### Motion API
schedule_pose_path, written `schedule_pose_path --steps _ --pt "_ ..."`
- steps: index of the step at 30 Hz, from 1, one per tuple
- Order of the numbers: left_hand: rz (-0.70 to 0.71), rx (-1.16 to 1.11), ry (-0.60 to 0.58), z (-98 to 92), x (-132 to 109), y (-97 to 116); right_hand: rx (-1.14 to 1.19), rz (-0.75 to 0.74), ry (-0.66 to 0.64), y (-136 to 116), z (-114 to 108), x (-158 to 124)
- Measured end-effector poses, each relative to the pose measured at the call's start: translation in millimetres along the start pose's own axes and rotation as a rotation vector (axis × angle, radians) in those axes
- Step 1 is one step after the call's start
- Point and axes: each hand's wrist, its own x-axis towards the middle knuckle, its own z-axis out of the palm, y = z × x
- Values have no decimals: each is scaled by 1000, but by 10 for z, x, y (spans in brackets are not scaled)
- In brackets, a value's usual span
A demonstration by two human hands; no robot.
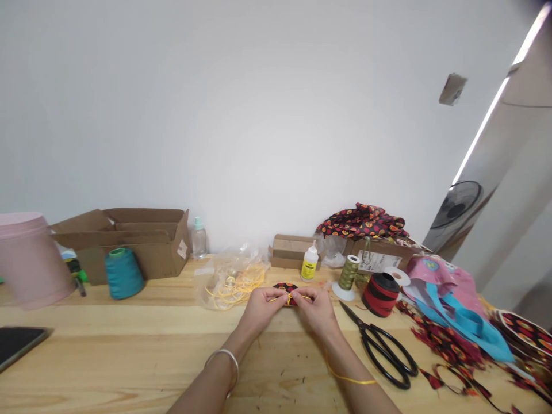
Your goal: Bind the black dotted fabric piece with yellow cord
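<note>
Pink bin (33, 264) beside cardboard box (161, 257).

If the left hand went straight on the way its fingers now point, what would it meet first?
Probably the right hand, just opposite at the yellow cord both hold; exact depth is unclear.

A pale wooden table (142, 351) bears black metal scissors (365, 327) right of the right hand (318, 310), a teal conical thread spool (123, 275) left of the grip, and a white yellow-labelled plastic bottle (309, 264) beyond it.
</note>
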Motion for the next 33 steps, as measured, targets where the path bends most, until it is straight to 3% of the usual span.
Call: schedule_pose_path --steps 8,14,25,33 --pt "-28 43 28 6 4 -22 -322 -201 20 10 -122 9" --pt "-25 14 15 -2 6 -41 -336 -235 80 -89 -140 -8" --pt "-75 -87 -16 8 -3 -2 -228 -301 71 -110 -99 -34" --pt "-99 -124 -32 26 -32 69 -282 -371 101 -226 -72 -92"
